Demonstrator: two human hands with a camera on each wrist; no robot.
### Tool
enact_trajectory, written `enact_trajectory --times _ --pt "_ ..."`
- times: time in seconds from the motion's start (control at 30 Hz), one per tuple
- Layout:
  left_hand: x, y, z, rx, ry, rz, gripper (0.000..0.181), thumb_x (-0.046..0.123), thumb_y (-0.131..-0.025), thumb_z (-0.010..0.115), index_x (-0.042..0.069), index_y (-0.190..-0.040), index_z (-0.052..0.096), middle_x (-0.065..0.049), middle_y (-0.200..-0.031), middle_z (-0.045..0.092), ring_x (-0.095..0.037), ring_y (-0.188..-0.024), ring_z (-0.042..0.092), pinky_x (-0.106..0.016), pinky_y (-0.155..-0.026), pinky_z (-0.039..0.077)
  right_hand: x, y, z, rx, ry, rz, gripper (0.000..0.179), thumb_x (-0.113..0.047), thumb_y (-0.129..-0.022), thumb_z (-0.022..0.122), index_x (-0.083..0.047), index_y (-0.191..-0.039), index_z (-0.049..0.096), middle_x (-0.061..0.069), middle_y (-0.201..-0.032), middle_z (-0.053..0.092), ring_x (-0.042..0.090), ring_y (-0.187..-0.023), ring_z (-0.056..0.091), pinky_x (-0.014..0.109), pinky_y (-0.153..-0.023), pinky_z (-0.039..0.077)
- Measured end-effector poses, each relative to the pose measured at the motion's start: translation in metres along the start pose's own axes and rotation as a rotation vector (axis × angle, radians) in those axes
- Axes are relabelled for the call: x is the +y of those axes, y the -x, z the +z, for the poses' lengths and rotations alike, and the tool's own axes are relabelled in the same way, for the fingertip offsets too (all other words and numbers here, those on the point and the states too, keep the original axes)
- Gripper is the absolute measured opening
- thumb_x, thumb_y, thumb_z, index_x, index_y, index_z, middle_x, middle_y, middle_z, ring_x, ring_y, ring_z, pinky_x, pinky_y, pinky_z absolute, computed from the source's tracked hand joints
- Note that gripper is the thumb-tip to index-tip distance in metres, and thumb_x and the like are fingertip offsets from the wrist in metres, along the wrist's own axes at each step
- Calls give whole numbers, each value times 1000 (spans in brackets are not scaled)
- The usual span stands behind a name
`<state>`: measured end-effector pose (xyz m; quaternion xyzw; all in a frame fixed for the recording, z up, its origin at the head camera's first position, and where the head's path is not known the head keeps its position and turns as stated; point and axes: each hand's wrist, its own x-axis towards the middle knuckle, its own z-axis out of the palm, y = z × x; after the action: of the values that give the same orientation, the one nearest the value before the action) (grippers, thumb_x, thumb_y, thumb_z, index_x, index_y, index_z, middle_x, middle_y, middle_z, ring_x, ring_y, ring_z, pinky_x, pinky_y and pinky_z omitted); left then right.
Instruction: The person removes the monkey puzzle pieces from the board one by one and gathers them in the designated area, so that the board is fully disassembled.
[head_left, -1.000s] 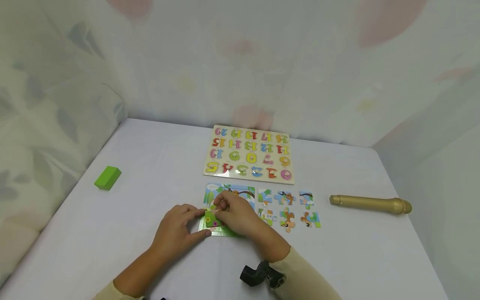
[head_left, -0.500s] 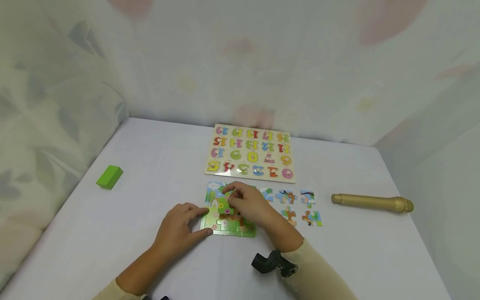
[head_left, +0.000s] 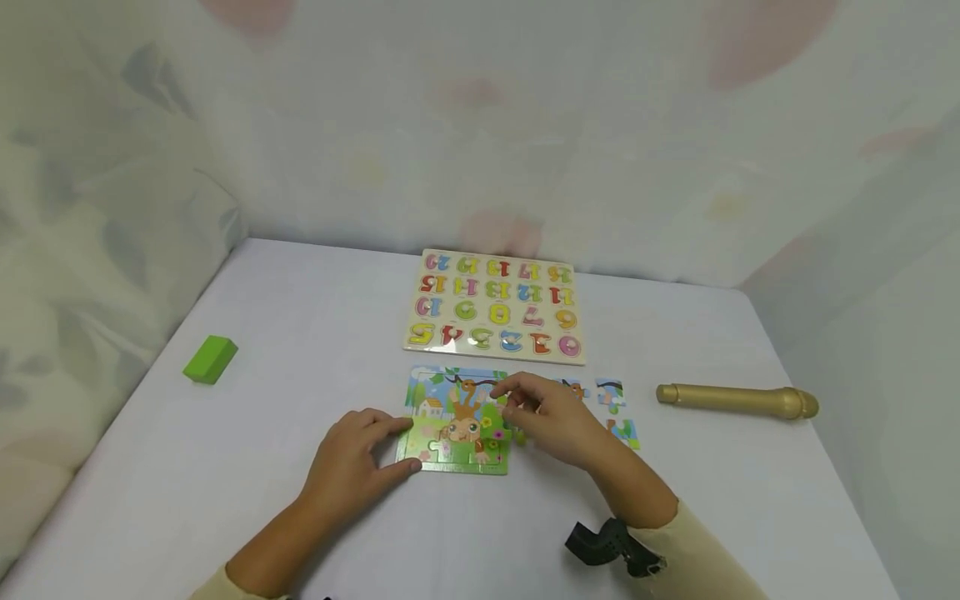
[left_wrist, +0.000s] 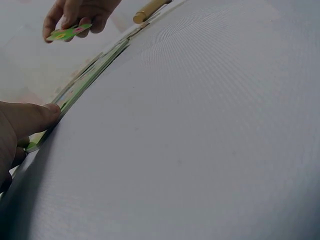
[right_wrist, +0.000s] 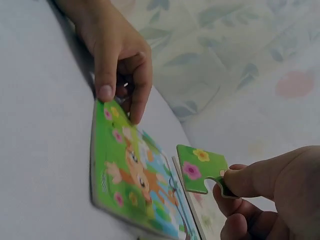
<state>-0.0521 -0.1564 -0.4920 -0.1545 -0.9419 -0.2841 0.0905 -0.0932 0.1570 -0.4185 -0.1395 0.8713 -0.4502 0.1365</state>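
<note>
A jigsaw board (head_left: pixel 455 456) with a monkey picture lies on the white table. My left hand (head_left: pixel 356 454) rests at its left side, thumb at the near left corner and index finger farther up the edge, spread apart. My right hand (head_left: pixel 551 421) pinches a green jigsaw piece (right_wrist: pixel 200 167) with a yellow and a pink flower between thumb and fingers. In the head view the piece appears over the board's right edge; the right wrist view shows it held up, apart from the board. Loose jigsaw pieces (head_left: pixel 611 392) lie to the right, some hidden by the right hand.
A wooden number board (head_left: pixel 495 307) lies just behind the jigsaw board. At the far left sits a green block (head_left: pixel 211 360), and a gold microphone-shaped stick (head_left: pixel 738 401) lies on the right. Patterned curtains (head_left: pixel 480 125) surround the table.
My right hand has lifted the flowered piece from the board's left part and carried it rightward to the board's right edge, uncovering the monkey picture. The left hand stays at the edge.
</note>
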Motion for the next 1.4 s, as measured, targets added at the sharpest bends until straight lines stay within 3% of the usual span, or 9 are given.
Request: enact_trajectory --times 0.2,0.47,0.6,0.93,1.17,1.4 --pt "0 -4 0 18 -3 25 59 43 -72 99 17 -122 81 6 -107 71 -19 -100 62 -44 -85 51 18 19 -11 -24 32 -5 19 -11 -101 71 -16 -119 76 -5 -91 67 17 -76 59 28 -64 48" --pt "1 -4 -1 28 1 19 57 42 -72 98 17 -121 81 6 -108 71 -19 -100 63 -44 -85 52 38 38 -8 -51 112 16 21 -8 -98 74 -24 -112 77 -12 -86 66 10 -70 56 25 -62 46" --pt "2 -3 0 7 3 2 58 43 -72 98 17 -122 81 6 -109 71 -19 -101 63 -44 -86 52 41 44 -5 -58 177 -21 21 -9 -96 76 -25 -111 78 -16 -85 65 6 -68 56 26 -62 47" --pt "1 0 1 20 -2 18 57 41 -72 98 16 -121 81 5 -109 71 -19 -100 63 -44 -85 52 44 51 3 49 293 -89 24 -10 -90 84 -23 -110 83 -22 -85 64 0 -69 52 25 -62 47" --pt "3 1 2 41 -4 33 55 38 -72 99 16 -119 82 5 -107 71 -19 -98 62 -43 -82 52 48 50 5 3 353 -183 23 -10 -91 83 -20 -111 84 -20 -88 68 2 -78 55 26 -69 48" --pt "6 2 -1 -1 -42 13 55 40 -76 97 16 -122 80 4 -109 71 -22 -101 63 -45 -85 51 53 53 7 -7 411 -270 22 -10 -93 82 -19 -112 83 -17 -93 70 1 -83 58 28 -74 52"
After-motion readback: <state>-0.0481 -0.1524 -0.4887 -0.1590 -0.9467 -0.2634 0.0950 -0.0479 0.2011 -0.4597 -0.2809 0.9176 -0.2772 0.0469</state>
